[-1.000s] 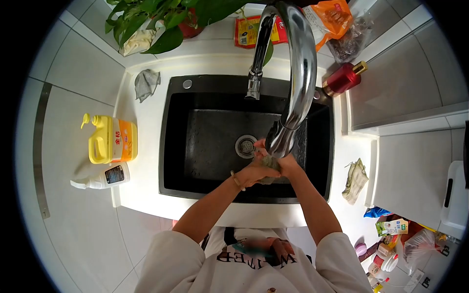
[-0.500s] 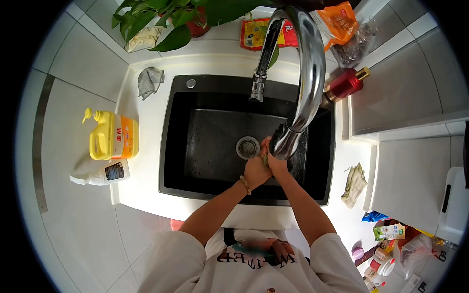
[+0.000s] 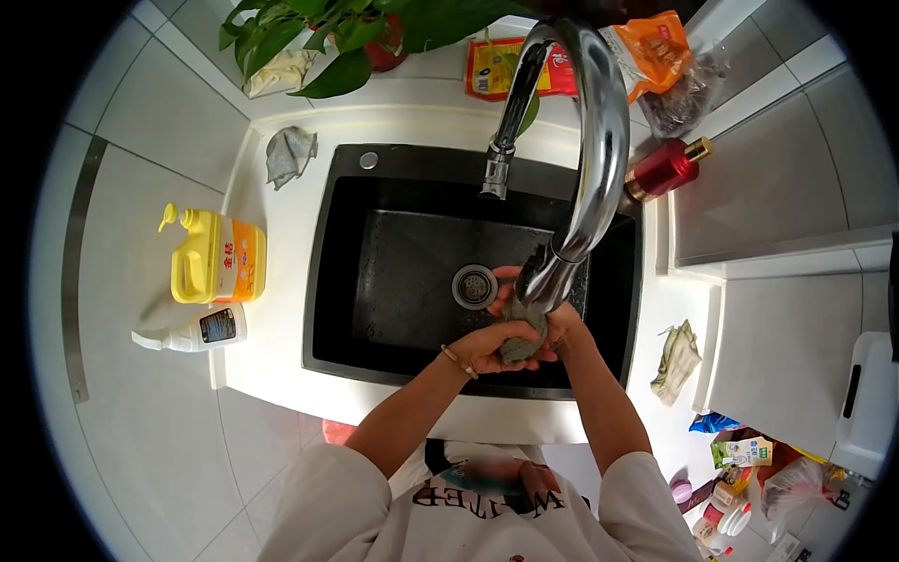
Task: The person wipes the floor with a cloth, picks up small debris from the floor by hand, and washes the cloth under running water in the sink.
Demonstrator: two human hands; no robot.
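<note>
Over the black sink (image 3: pixel 316 281), both hands hold a wet-looking grey-green cloth (image 3: pixel 524 339) bunched between them. My left hand (image 3: pixel 489 347), with a beaded bracelet at the wrist, grips the cloth from the left, thumb on top. From the right, my right hand (image 3: pixel 565 328) closes round it, partly hidden under the faucet head. The curved chrome faucet (image 3: pixel 599 150) reaches down right above the cloth. Left of the hands is the round drain (image 3: pixel 474 287) in the sink floor. Whether water is running cannot be made out.
On the left counter stand a yellow detergent jug (image 3: pixel 197 258) and a white spray bottle (image 3: pixel 201 330). A grey rag (image 3: pixel 290 155) lies behind them, another cloth (image 3: pixel 676 363) on the right. A red pump bottle (image 3: pixel 667 169), food packets (image 3: pixel 646 51) and a plant (image 3: pixel 342 47) line the back.
The hands have moved slightly toward me and loosened from a tight clench. More of the bunched cloth shows between them now.
</note>
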